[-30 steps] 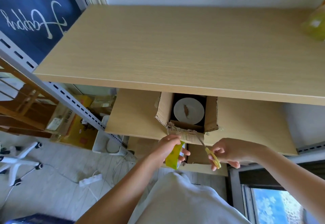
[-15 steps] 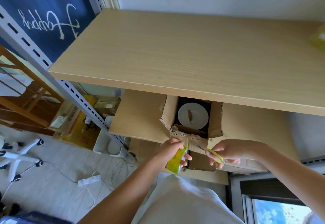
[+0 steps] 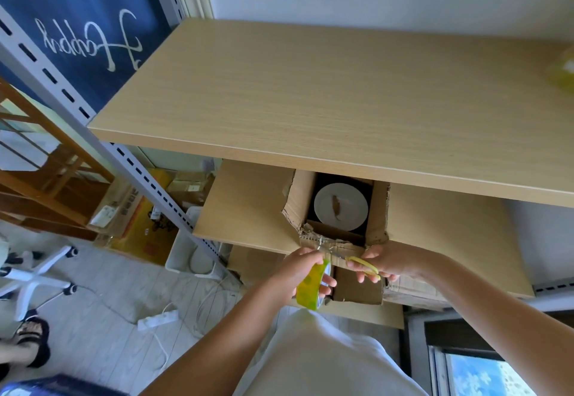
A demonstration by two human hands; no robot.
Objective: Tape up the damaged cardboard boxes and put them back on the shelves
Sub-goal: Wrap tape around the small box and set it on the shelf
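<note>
At the torn box [image 3: 337, 209] edge, left fingers [image 3: 313, 256] around tape roll [image 3: 309, 287], right fingers [image 3: 369, 271] through scissors [image 3: 362, 263].

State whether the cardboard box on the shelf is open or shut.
Open: the cardboard box has its flaps spread, showing a white plate inside.

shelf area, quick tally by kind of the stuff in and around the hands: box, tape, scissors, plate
cardboard box: 1, open, on the lower shelf
plate: 1, inside the box
tape roll: 1, yellow-green, held in the left hand
scissors: 1, yellow handles, held in the right hand
total: 4
</note>
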